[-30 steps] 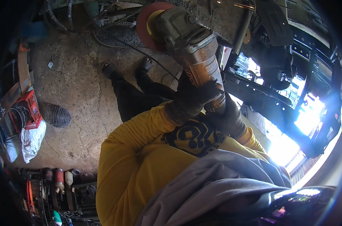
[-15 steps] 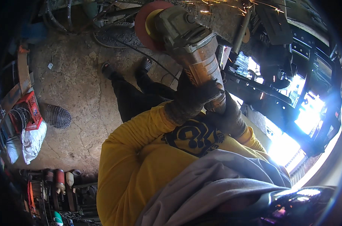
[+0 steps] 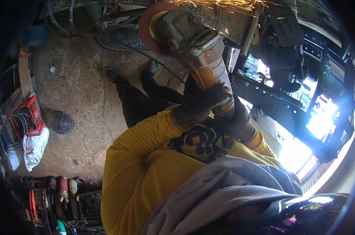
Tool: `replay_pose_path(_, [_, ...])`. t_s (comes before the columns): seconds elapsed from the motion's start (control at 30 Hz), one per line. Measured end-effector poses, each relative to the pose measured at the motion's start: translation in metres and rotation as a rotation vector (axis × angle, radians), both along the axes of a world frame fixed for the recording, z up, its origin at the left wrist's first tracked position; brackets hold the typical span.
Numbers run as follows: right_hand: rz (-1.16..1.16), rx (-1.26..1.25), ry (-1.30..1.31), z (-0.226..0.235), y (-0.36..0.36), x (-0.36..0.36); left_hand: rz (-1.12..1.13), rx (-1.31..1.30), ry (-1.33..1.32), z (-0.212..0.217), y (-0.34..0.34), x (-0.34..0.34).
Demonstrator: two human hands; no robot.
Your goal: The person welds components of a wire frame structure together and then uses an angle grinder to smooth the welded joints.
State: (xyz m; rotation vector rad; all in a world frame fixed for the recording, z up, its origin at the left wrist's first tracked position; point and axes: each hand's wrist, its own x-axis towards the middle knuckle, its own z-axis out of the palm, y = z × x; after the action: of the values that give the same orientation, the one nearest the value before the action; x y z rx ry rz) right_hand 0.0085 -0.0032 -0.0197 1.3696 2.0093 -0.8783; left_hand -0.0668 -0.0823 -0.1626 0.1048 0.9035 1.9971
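A large angle grinder [image 3: 204, 62] with an orange-brown body and grey gear head is held up in front of my chest. My left hand [image 3: 199, 98], in a dark work glove, is closed round the middle of its body. My right hand [image 3: 240, 123], gloved too, wraps the rear end of the body, lower and to the right. The reddish disc [image 3: 146, 31] with a yellow centre sits at the far left of the gear head. Sparks [image 3: 224, 5] stream rightward along the top edge. Where the disc touches the workpiece is hidden.
A black cable [image 3: 158, 60] runs behind the grinder. Dark metal framework [image 3: 318, 58] stands at the right against bright daylight. On the left are a red crate [image 3: 36, 113], a wire coil [image 3: 60, 120] and a white sack [image 3: 34, 149]. Tools [image 3: 62, 188] line the lower left.
The sparks along the top edge have become denser and brighter. The grinder has shifted very slightly left, with both hands keeping the same hold.
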Motion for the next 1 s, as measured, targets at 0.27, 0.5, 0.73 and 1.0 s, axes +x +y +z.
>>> replay_pose_path(0.27, [0.011, 0.0, -0.004, -0.001, 0.001, 0.006, 0.155, -0.012, 0.902, -0.023, -0.004, 0.008])
replay_pose_path(0.5, [-0.013, -0.004, -0.023, -0.001, 0.001, 0.004, 0.247, -0.111, 1.024, -0.019, -0.007, 0.009])
replay_pose_path(0.73, [0.024, -0.004, 0.013, 0.002, 0.002, 0.003, 0.261, -0.142, 1.186, -0.016, -0.005, 0.0])
replay_pose_path(1.0, [0.041, -0.008, 0.02, 0.005, 0.001, 0.0, 0.264, -0.188, 1.016, -0.006, -0.006, 0.0])
